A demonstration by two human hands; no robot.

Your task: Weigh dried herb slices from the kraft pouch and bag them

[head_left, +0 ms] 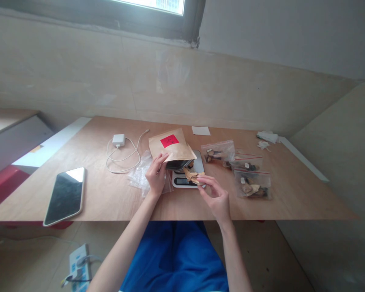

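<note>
One brown kraft-paper pouch with a red label (182, 150) is over a white digital scale (200, 161), its near edge gripped by the left hand (156, 173), apparently for steadiness. The right hand (216, 198) pinches a tan, curled dried piece (191, 175) beside the pouch, seemingly lightly given its brittle look.

Zip bags (253, 186) right of scale (200, 163), charger (118, 140) left, phone (65, 195) further left.

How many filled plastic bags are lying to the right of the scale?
3: the rear-left bag, the middle bag, partly covered, and the front bag. Their overlap could hide another.
</note>
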